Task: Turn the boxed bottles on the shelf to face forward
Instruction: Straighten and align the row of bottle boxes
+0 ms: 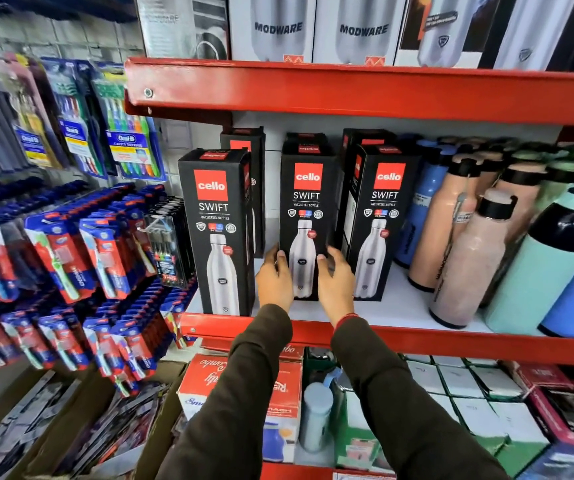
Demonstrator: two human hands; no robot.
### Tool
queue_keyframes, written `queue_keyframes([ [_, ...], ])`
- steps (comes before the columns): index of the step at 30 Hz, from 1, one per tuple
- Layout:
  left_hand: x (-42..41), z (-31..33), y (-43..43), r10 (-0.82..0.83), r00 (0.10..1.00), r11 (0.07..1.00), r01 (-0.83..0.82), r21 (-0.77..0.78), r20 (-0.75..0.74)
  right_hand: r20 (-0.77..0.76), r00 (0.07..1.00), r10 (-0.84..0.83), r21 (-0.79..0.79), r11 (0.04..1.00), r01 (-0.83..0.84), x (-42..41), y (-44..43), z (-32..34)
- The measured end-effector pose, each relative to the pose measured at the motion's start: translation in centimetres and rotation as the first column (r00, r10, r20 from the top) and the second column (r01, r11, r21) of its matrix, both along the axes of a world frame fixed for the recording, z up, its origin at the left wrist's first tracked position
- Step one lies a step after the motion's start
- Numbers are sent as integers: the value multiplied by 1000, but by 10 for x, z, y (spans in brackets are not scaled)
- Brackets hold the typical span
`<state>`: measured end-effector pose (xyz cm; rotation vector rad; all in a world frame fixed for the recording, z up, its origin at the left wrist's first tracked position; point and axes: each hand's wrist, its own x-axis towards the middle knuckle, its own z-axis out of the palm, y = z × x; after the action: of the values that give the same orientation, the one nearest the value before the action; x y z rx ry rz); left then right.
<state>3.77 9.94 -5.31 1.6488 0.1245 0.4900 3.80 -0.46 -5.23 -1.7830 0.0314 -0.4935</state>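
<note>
Far left, toothbrush packs [71,237] hang on pegs against a grid wall, blue and red cards crowding down toward the floor. Just right of them a red shelf [452,344] begins, white on its top surface.

At the shelf's left end stands the left box [218,233], black, upright, its "cello SWIFT" front and bottle picture facing out, set close to the shelf's front edge. Behind it a further black box [247,143] shows only its top and side.

Next comes the middle box [306,209], upright and front-facing, a little deeper on the shelf. The left hand [275,282] is against its lower left edge, fingers wrapped round that side and thumb on the front. The right hand [336,285] is at its lower right edge, fingers curled round the corner into the gap beside the next box. Both hands press on this box from either side, clamping it between them. Dark sleeves [400,410] run down from the wrists, and a red thread circles the right wrist.

The right box [381,220] stands just beside, upright, turned slightly so its left side shows as well as the front. Another black box sits behind it.

Further right, loose bottles [469,258] lean in rows: blue, pink, mint.

On the shelf above stand white "MODWARE" boxes [316,29].
</note>
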Motion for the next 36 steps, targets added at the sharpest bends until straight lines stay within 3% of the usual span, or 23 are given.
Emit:
queue_keyframes([
  [14, -45, -10, 9, 91, 994, 992, -96, 87, 57, 77, 997, 15, 50, 999, -19, -49, -3, -9],
  [29, -70, -18, 9, 69, 995, 993, -75, 87, 69, 89, 996, 2, 23, 1000, -4, -76, -3, -12],
  [36, -76, -16, -9, 123, 974, 992, -114, -54, 189, 121, 992, 25, 16, 1000, -27, -76, -14, -9],
])
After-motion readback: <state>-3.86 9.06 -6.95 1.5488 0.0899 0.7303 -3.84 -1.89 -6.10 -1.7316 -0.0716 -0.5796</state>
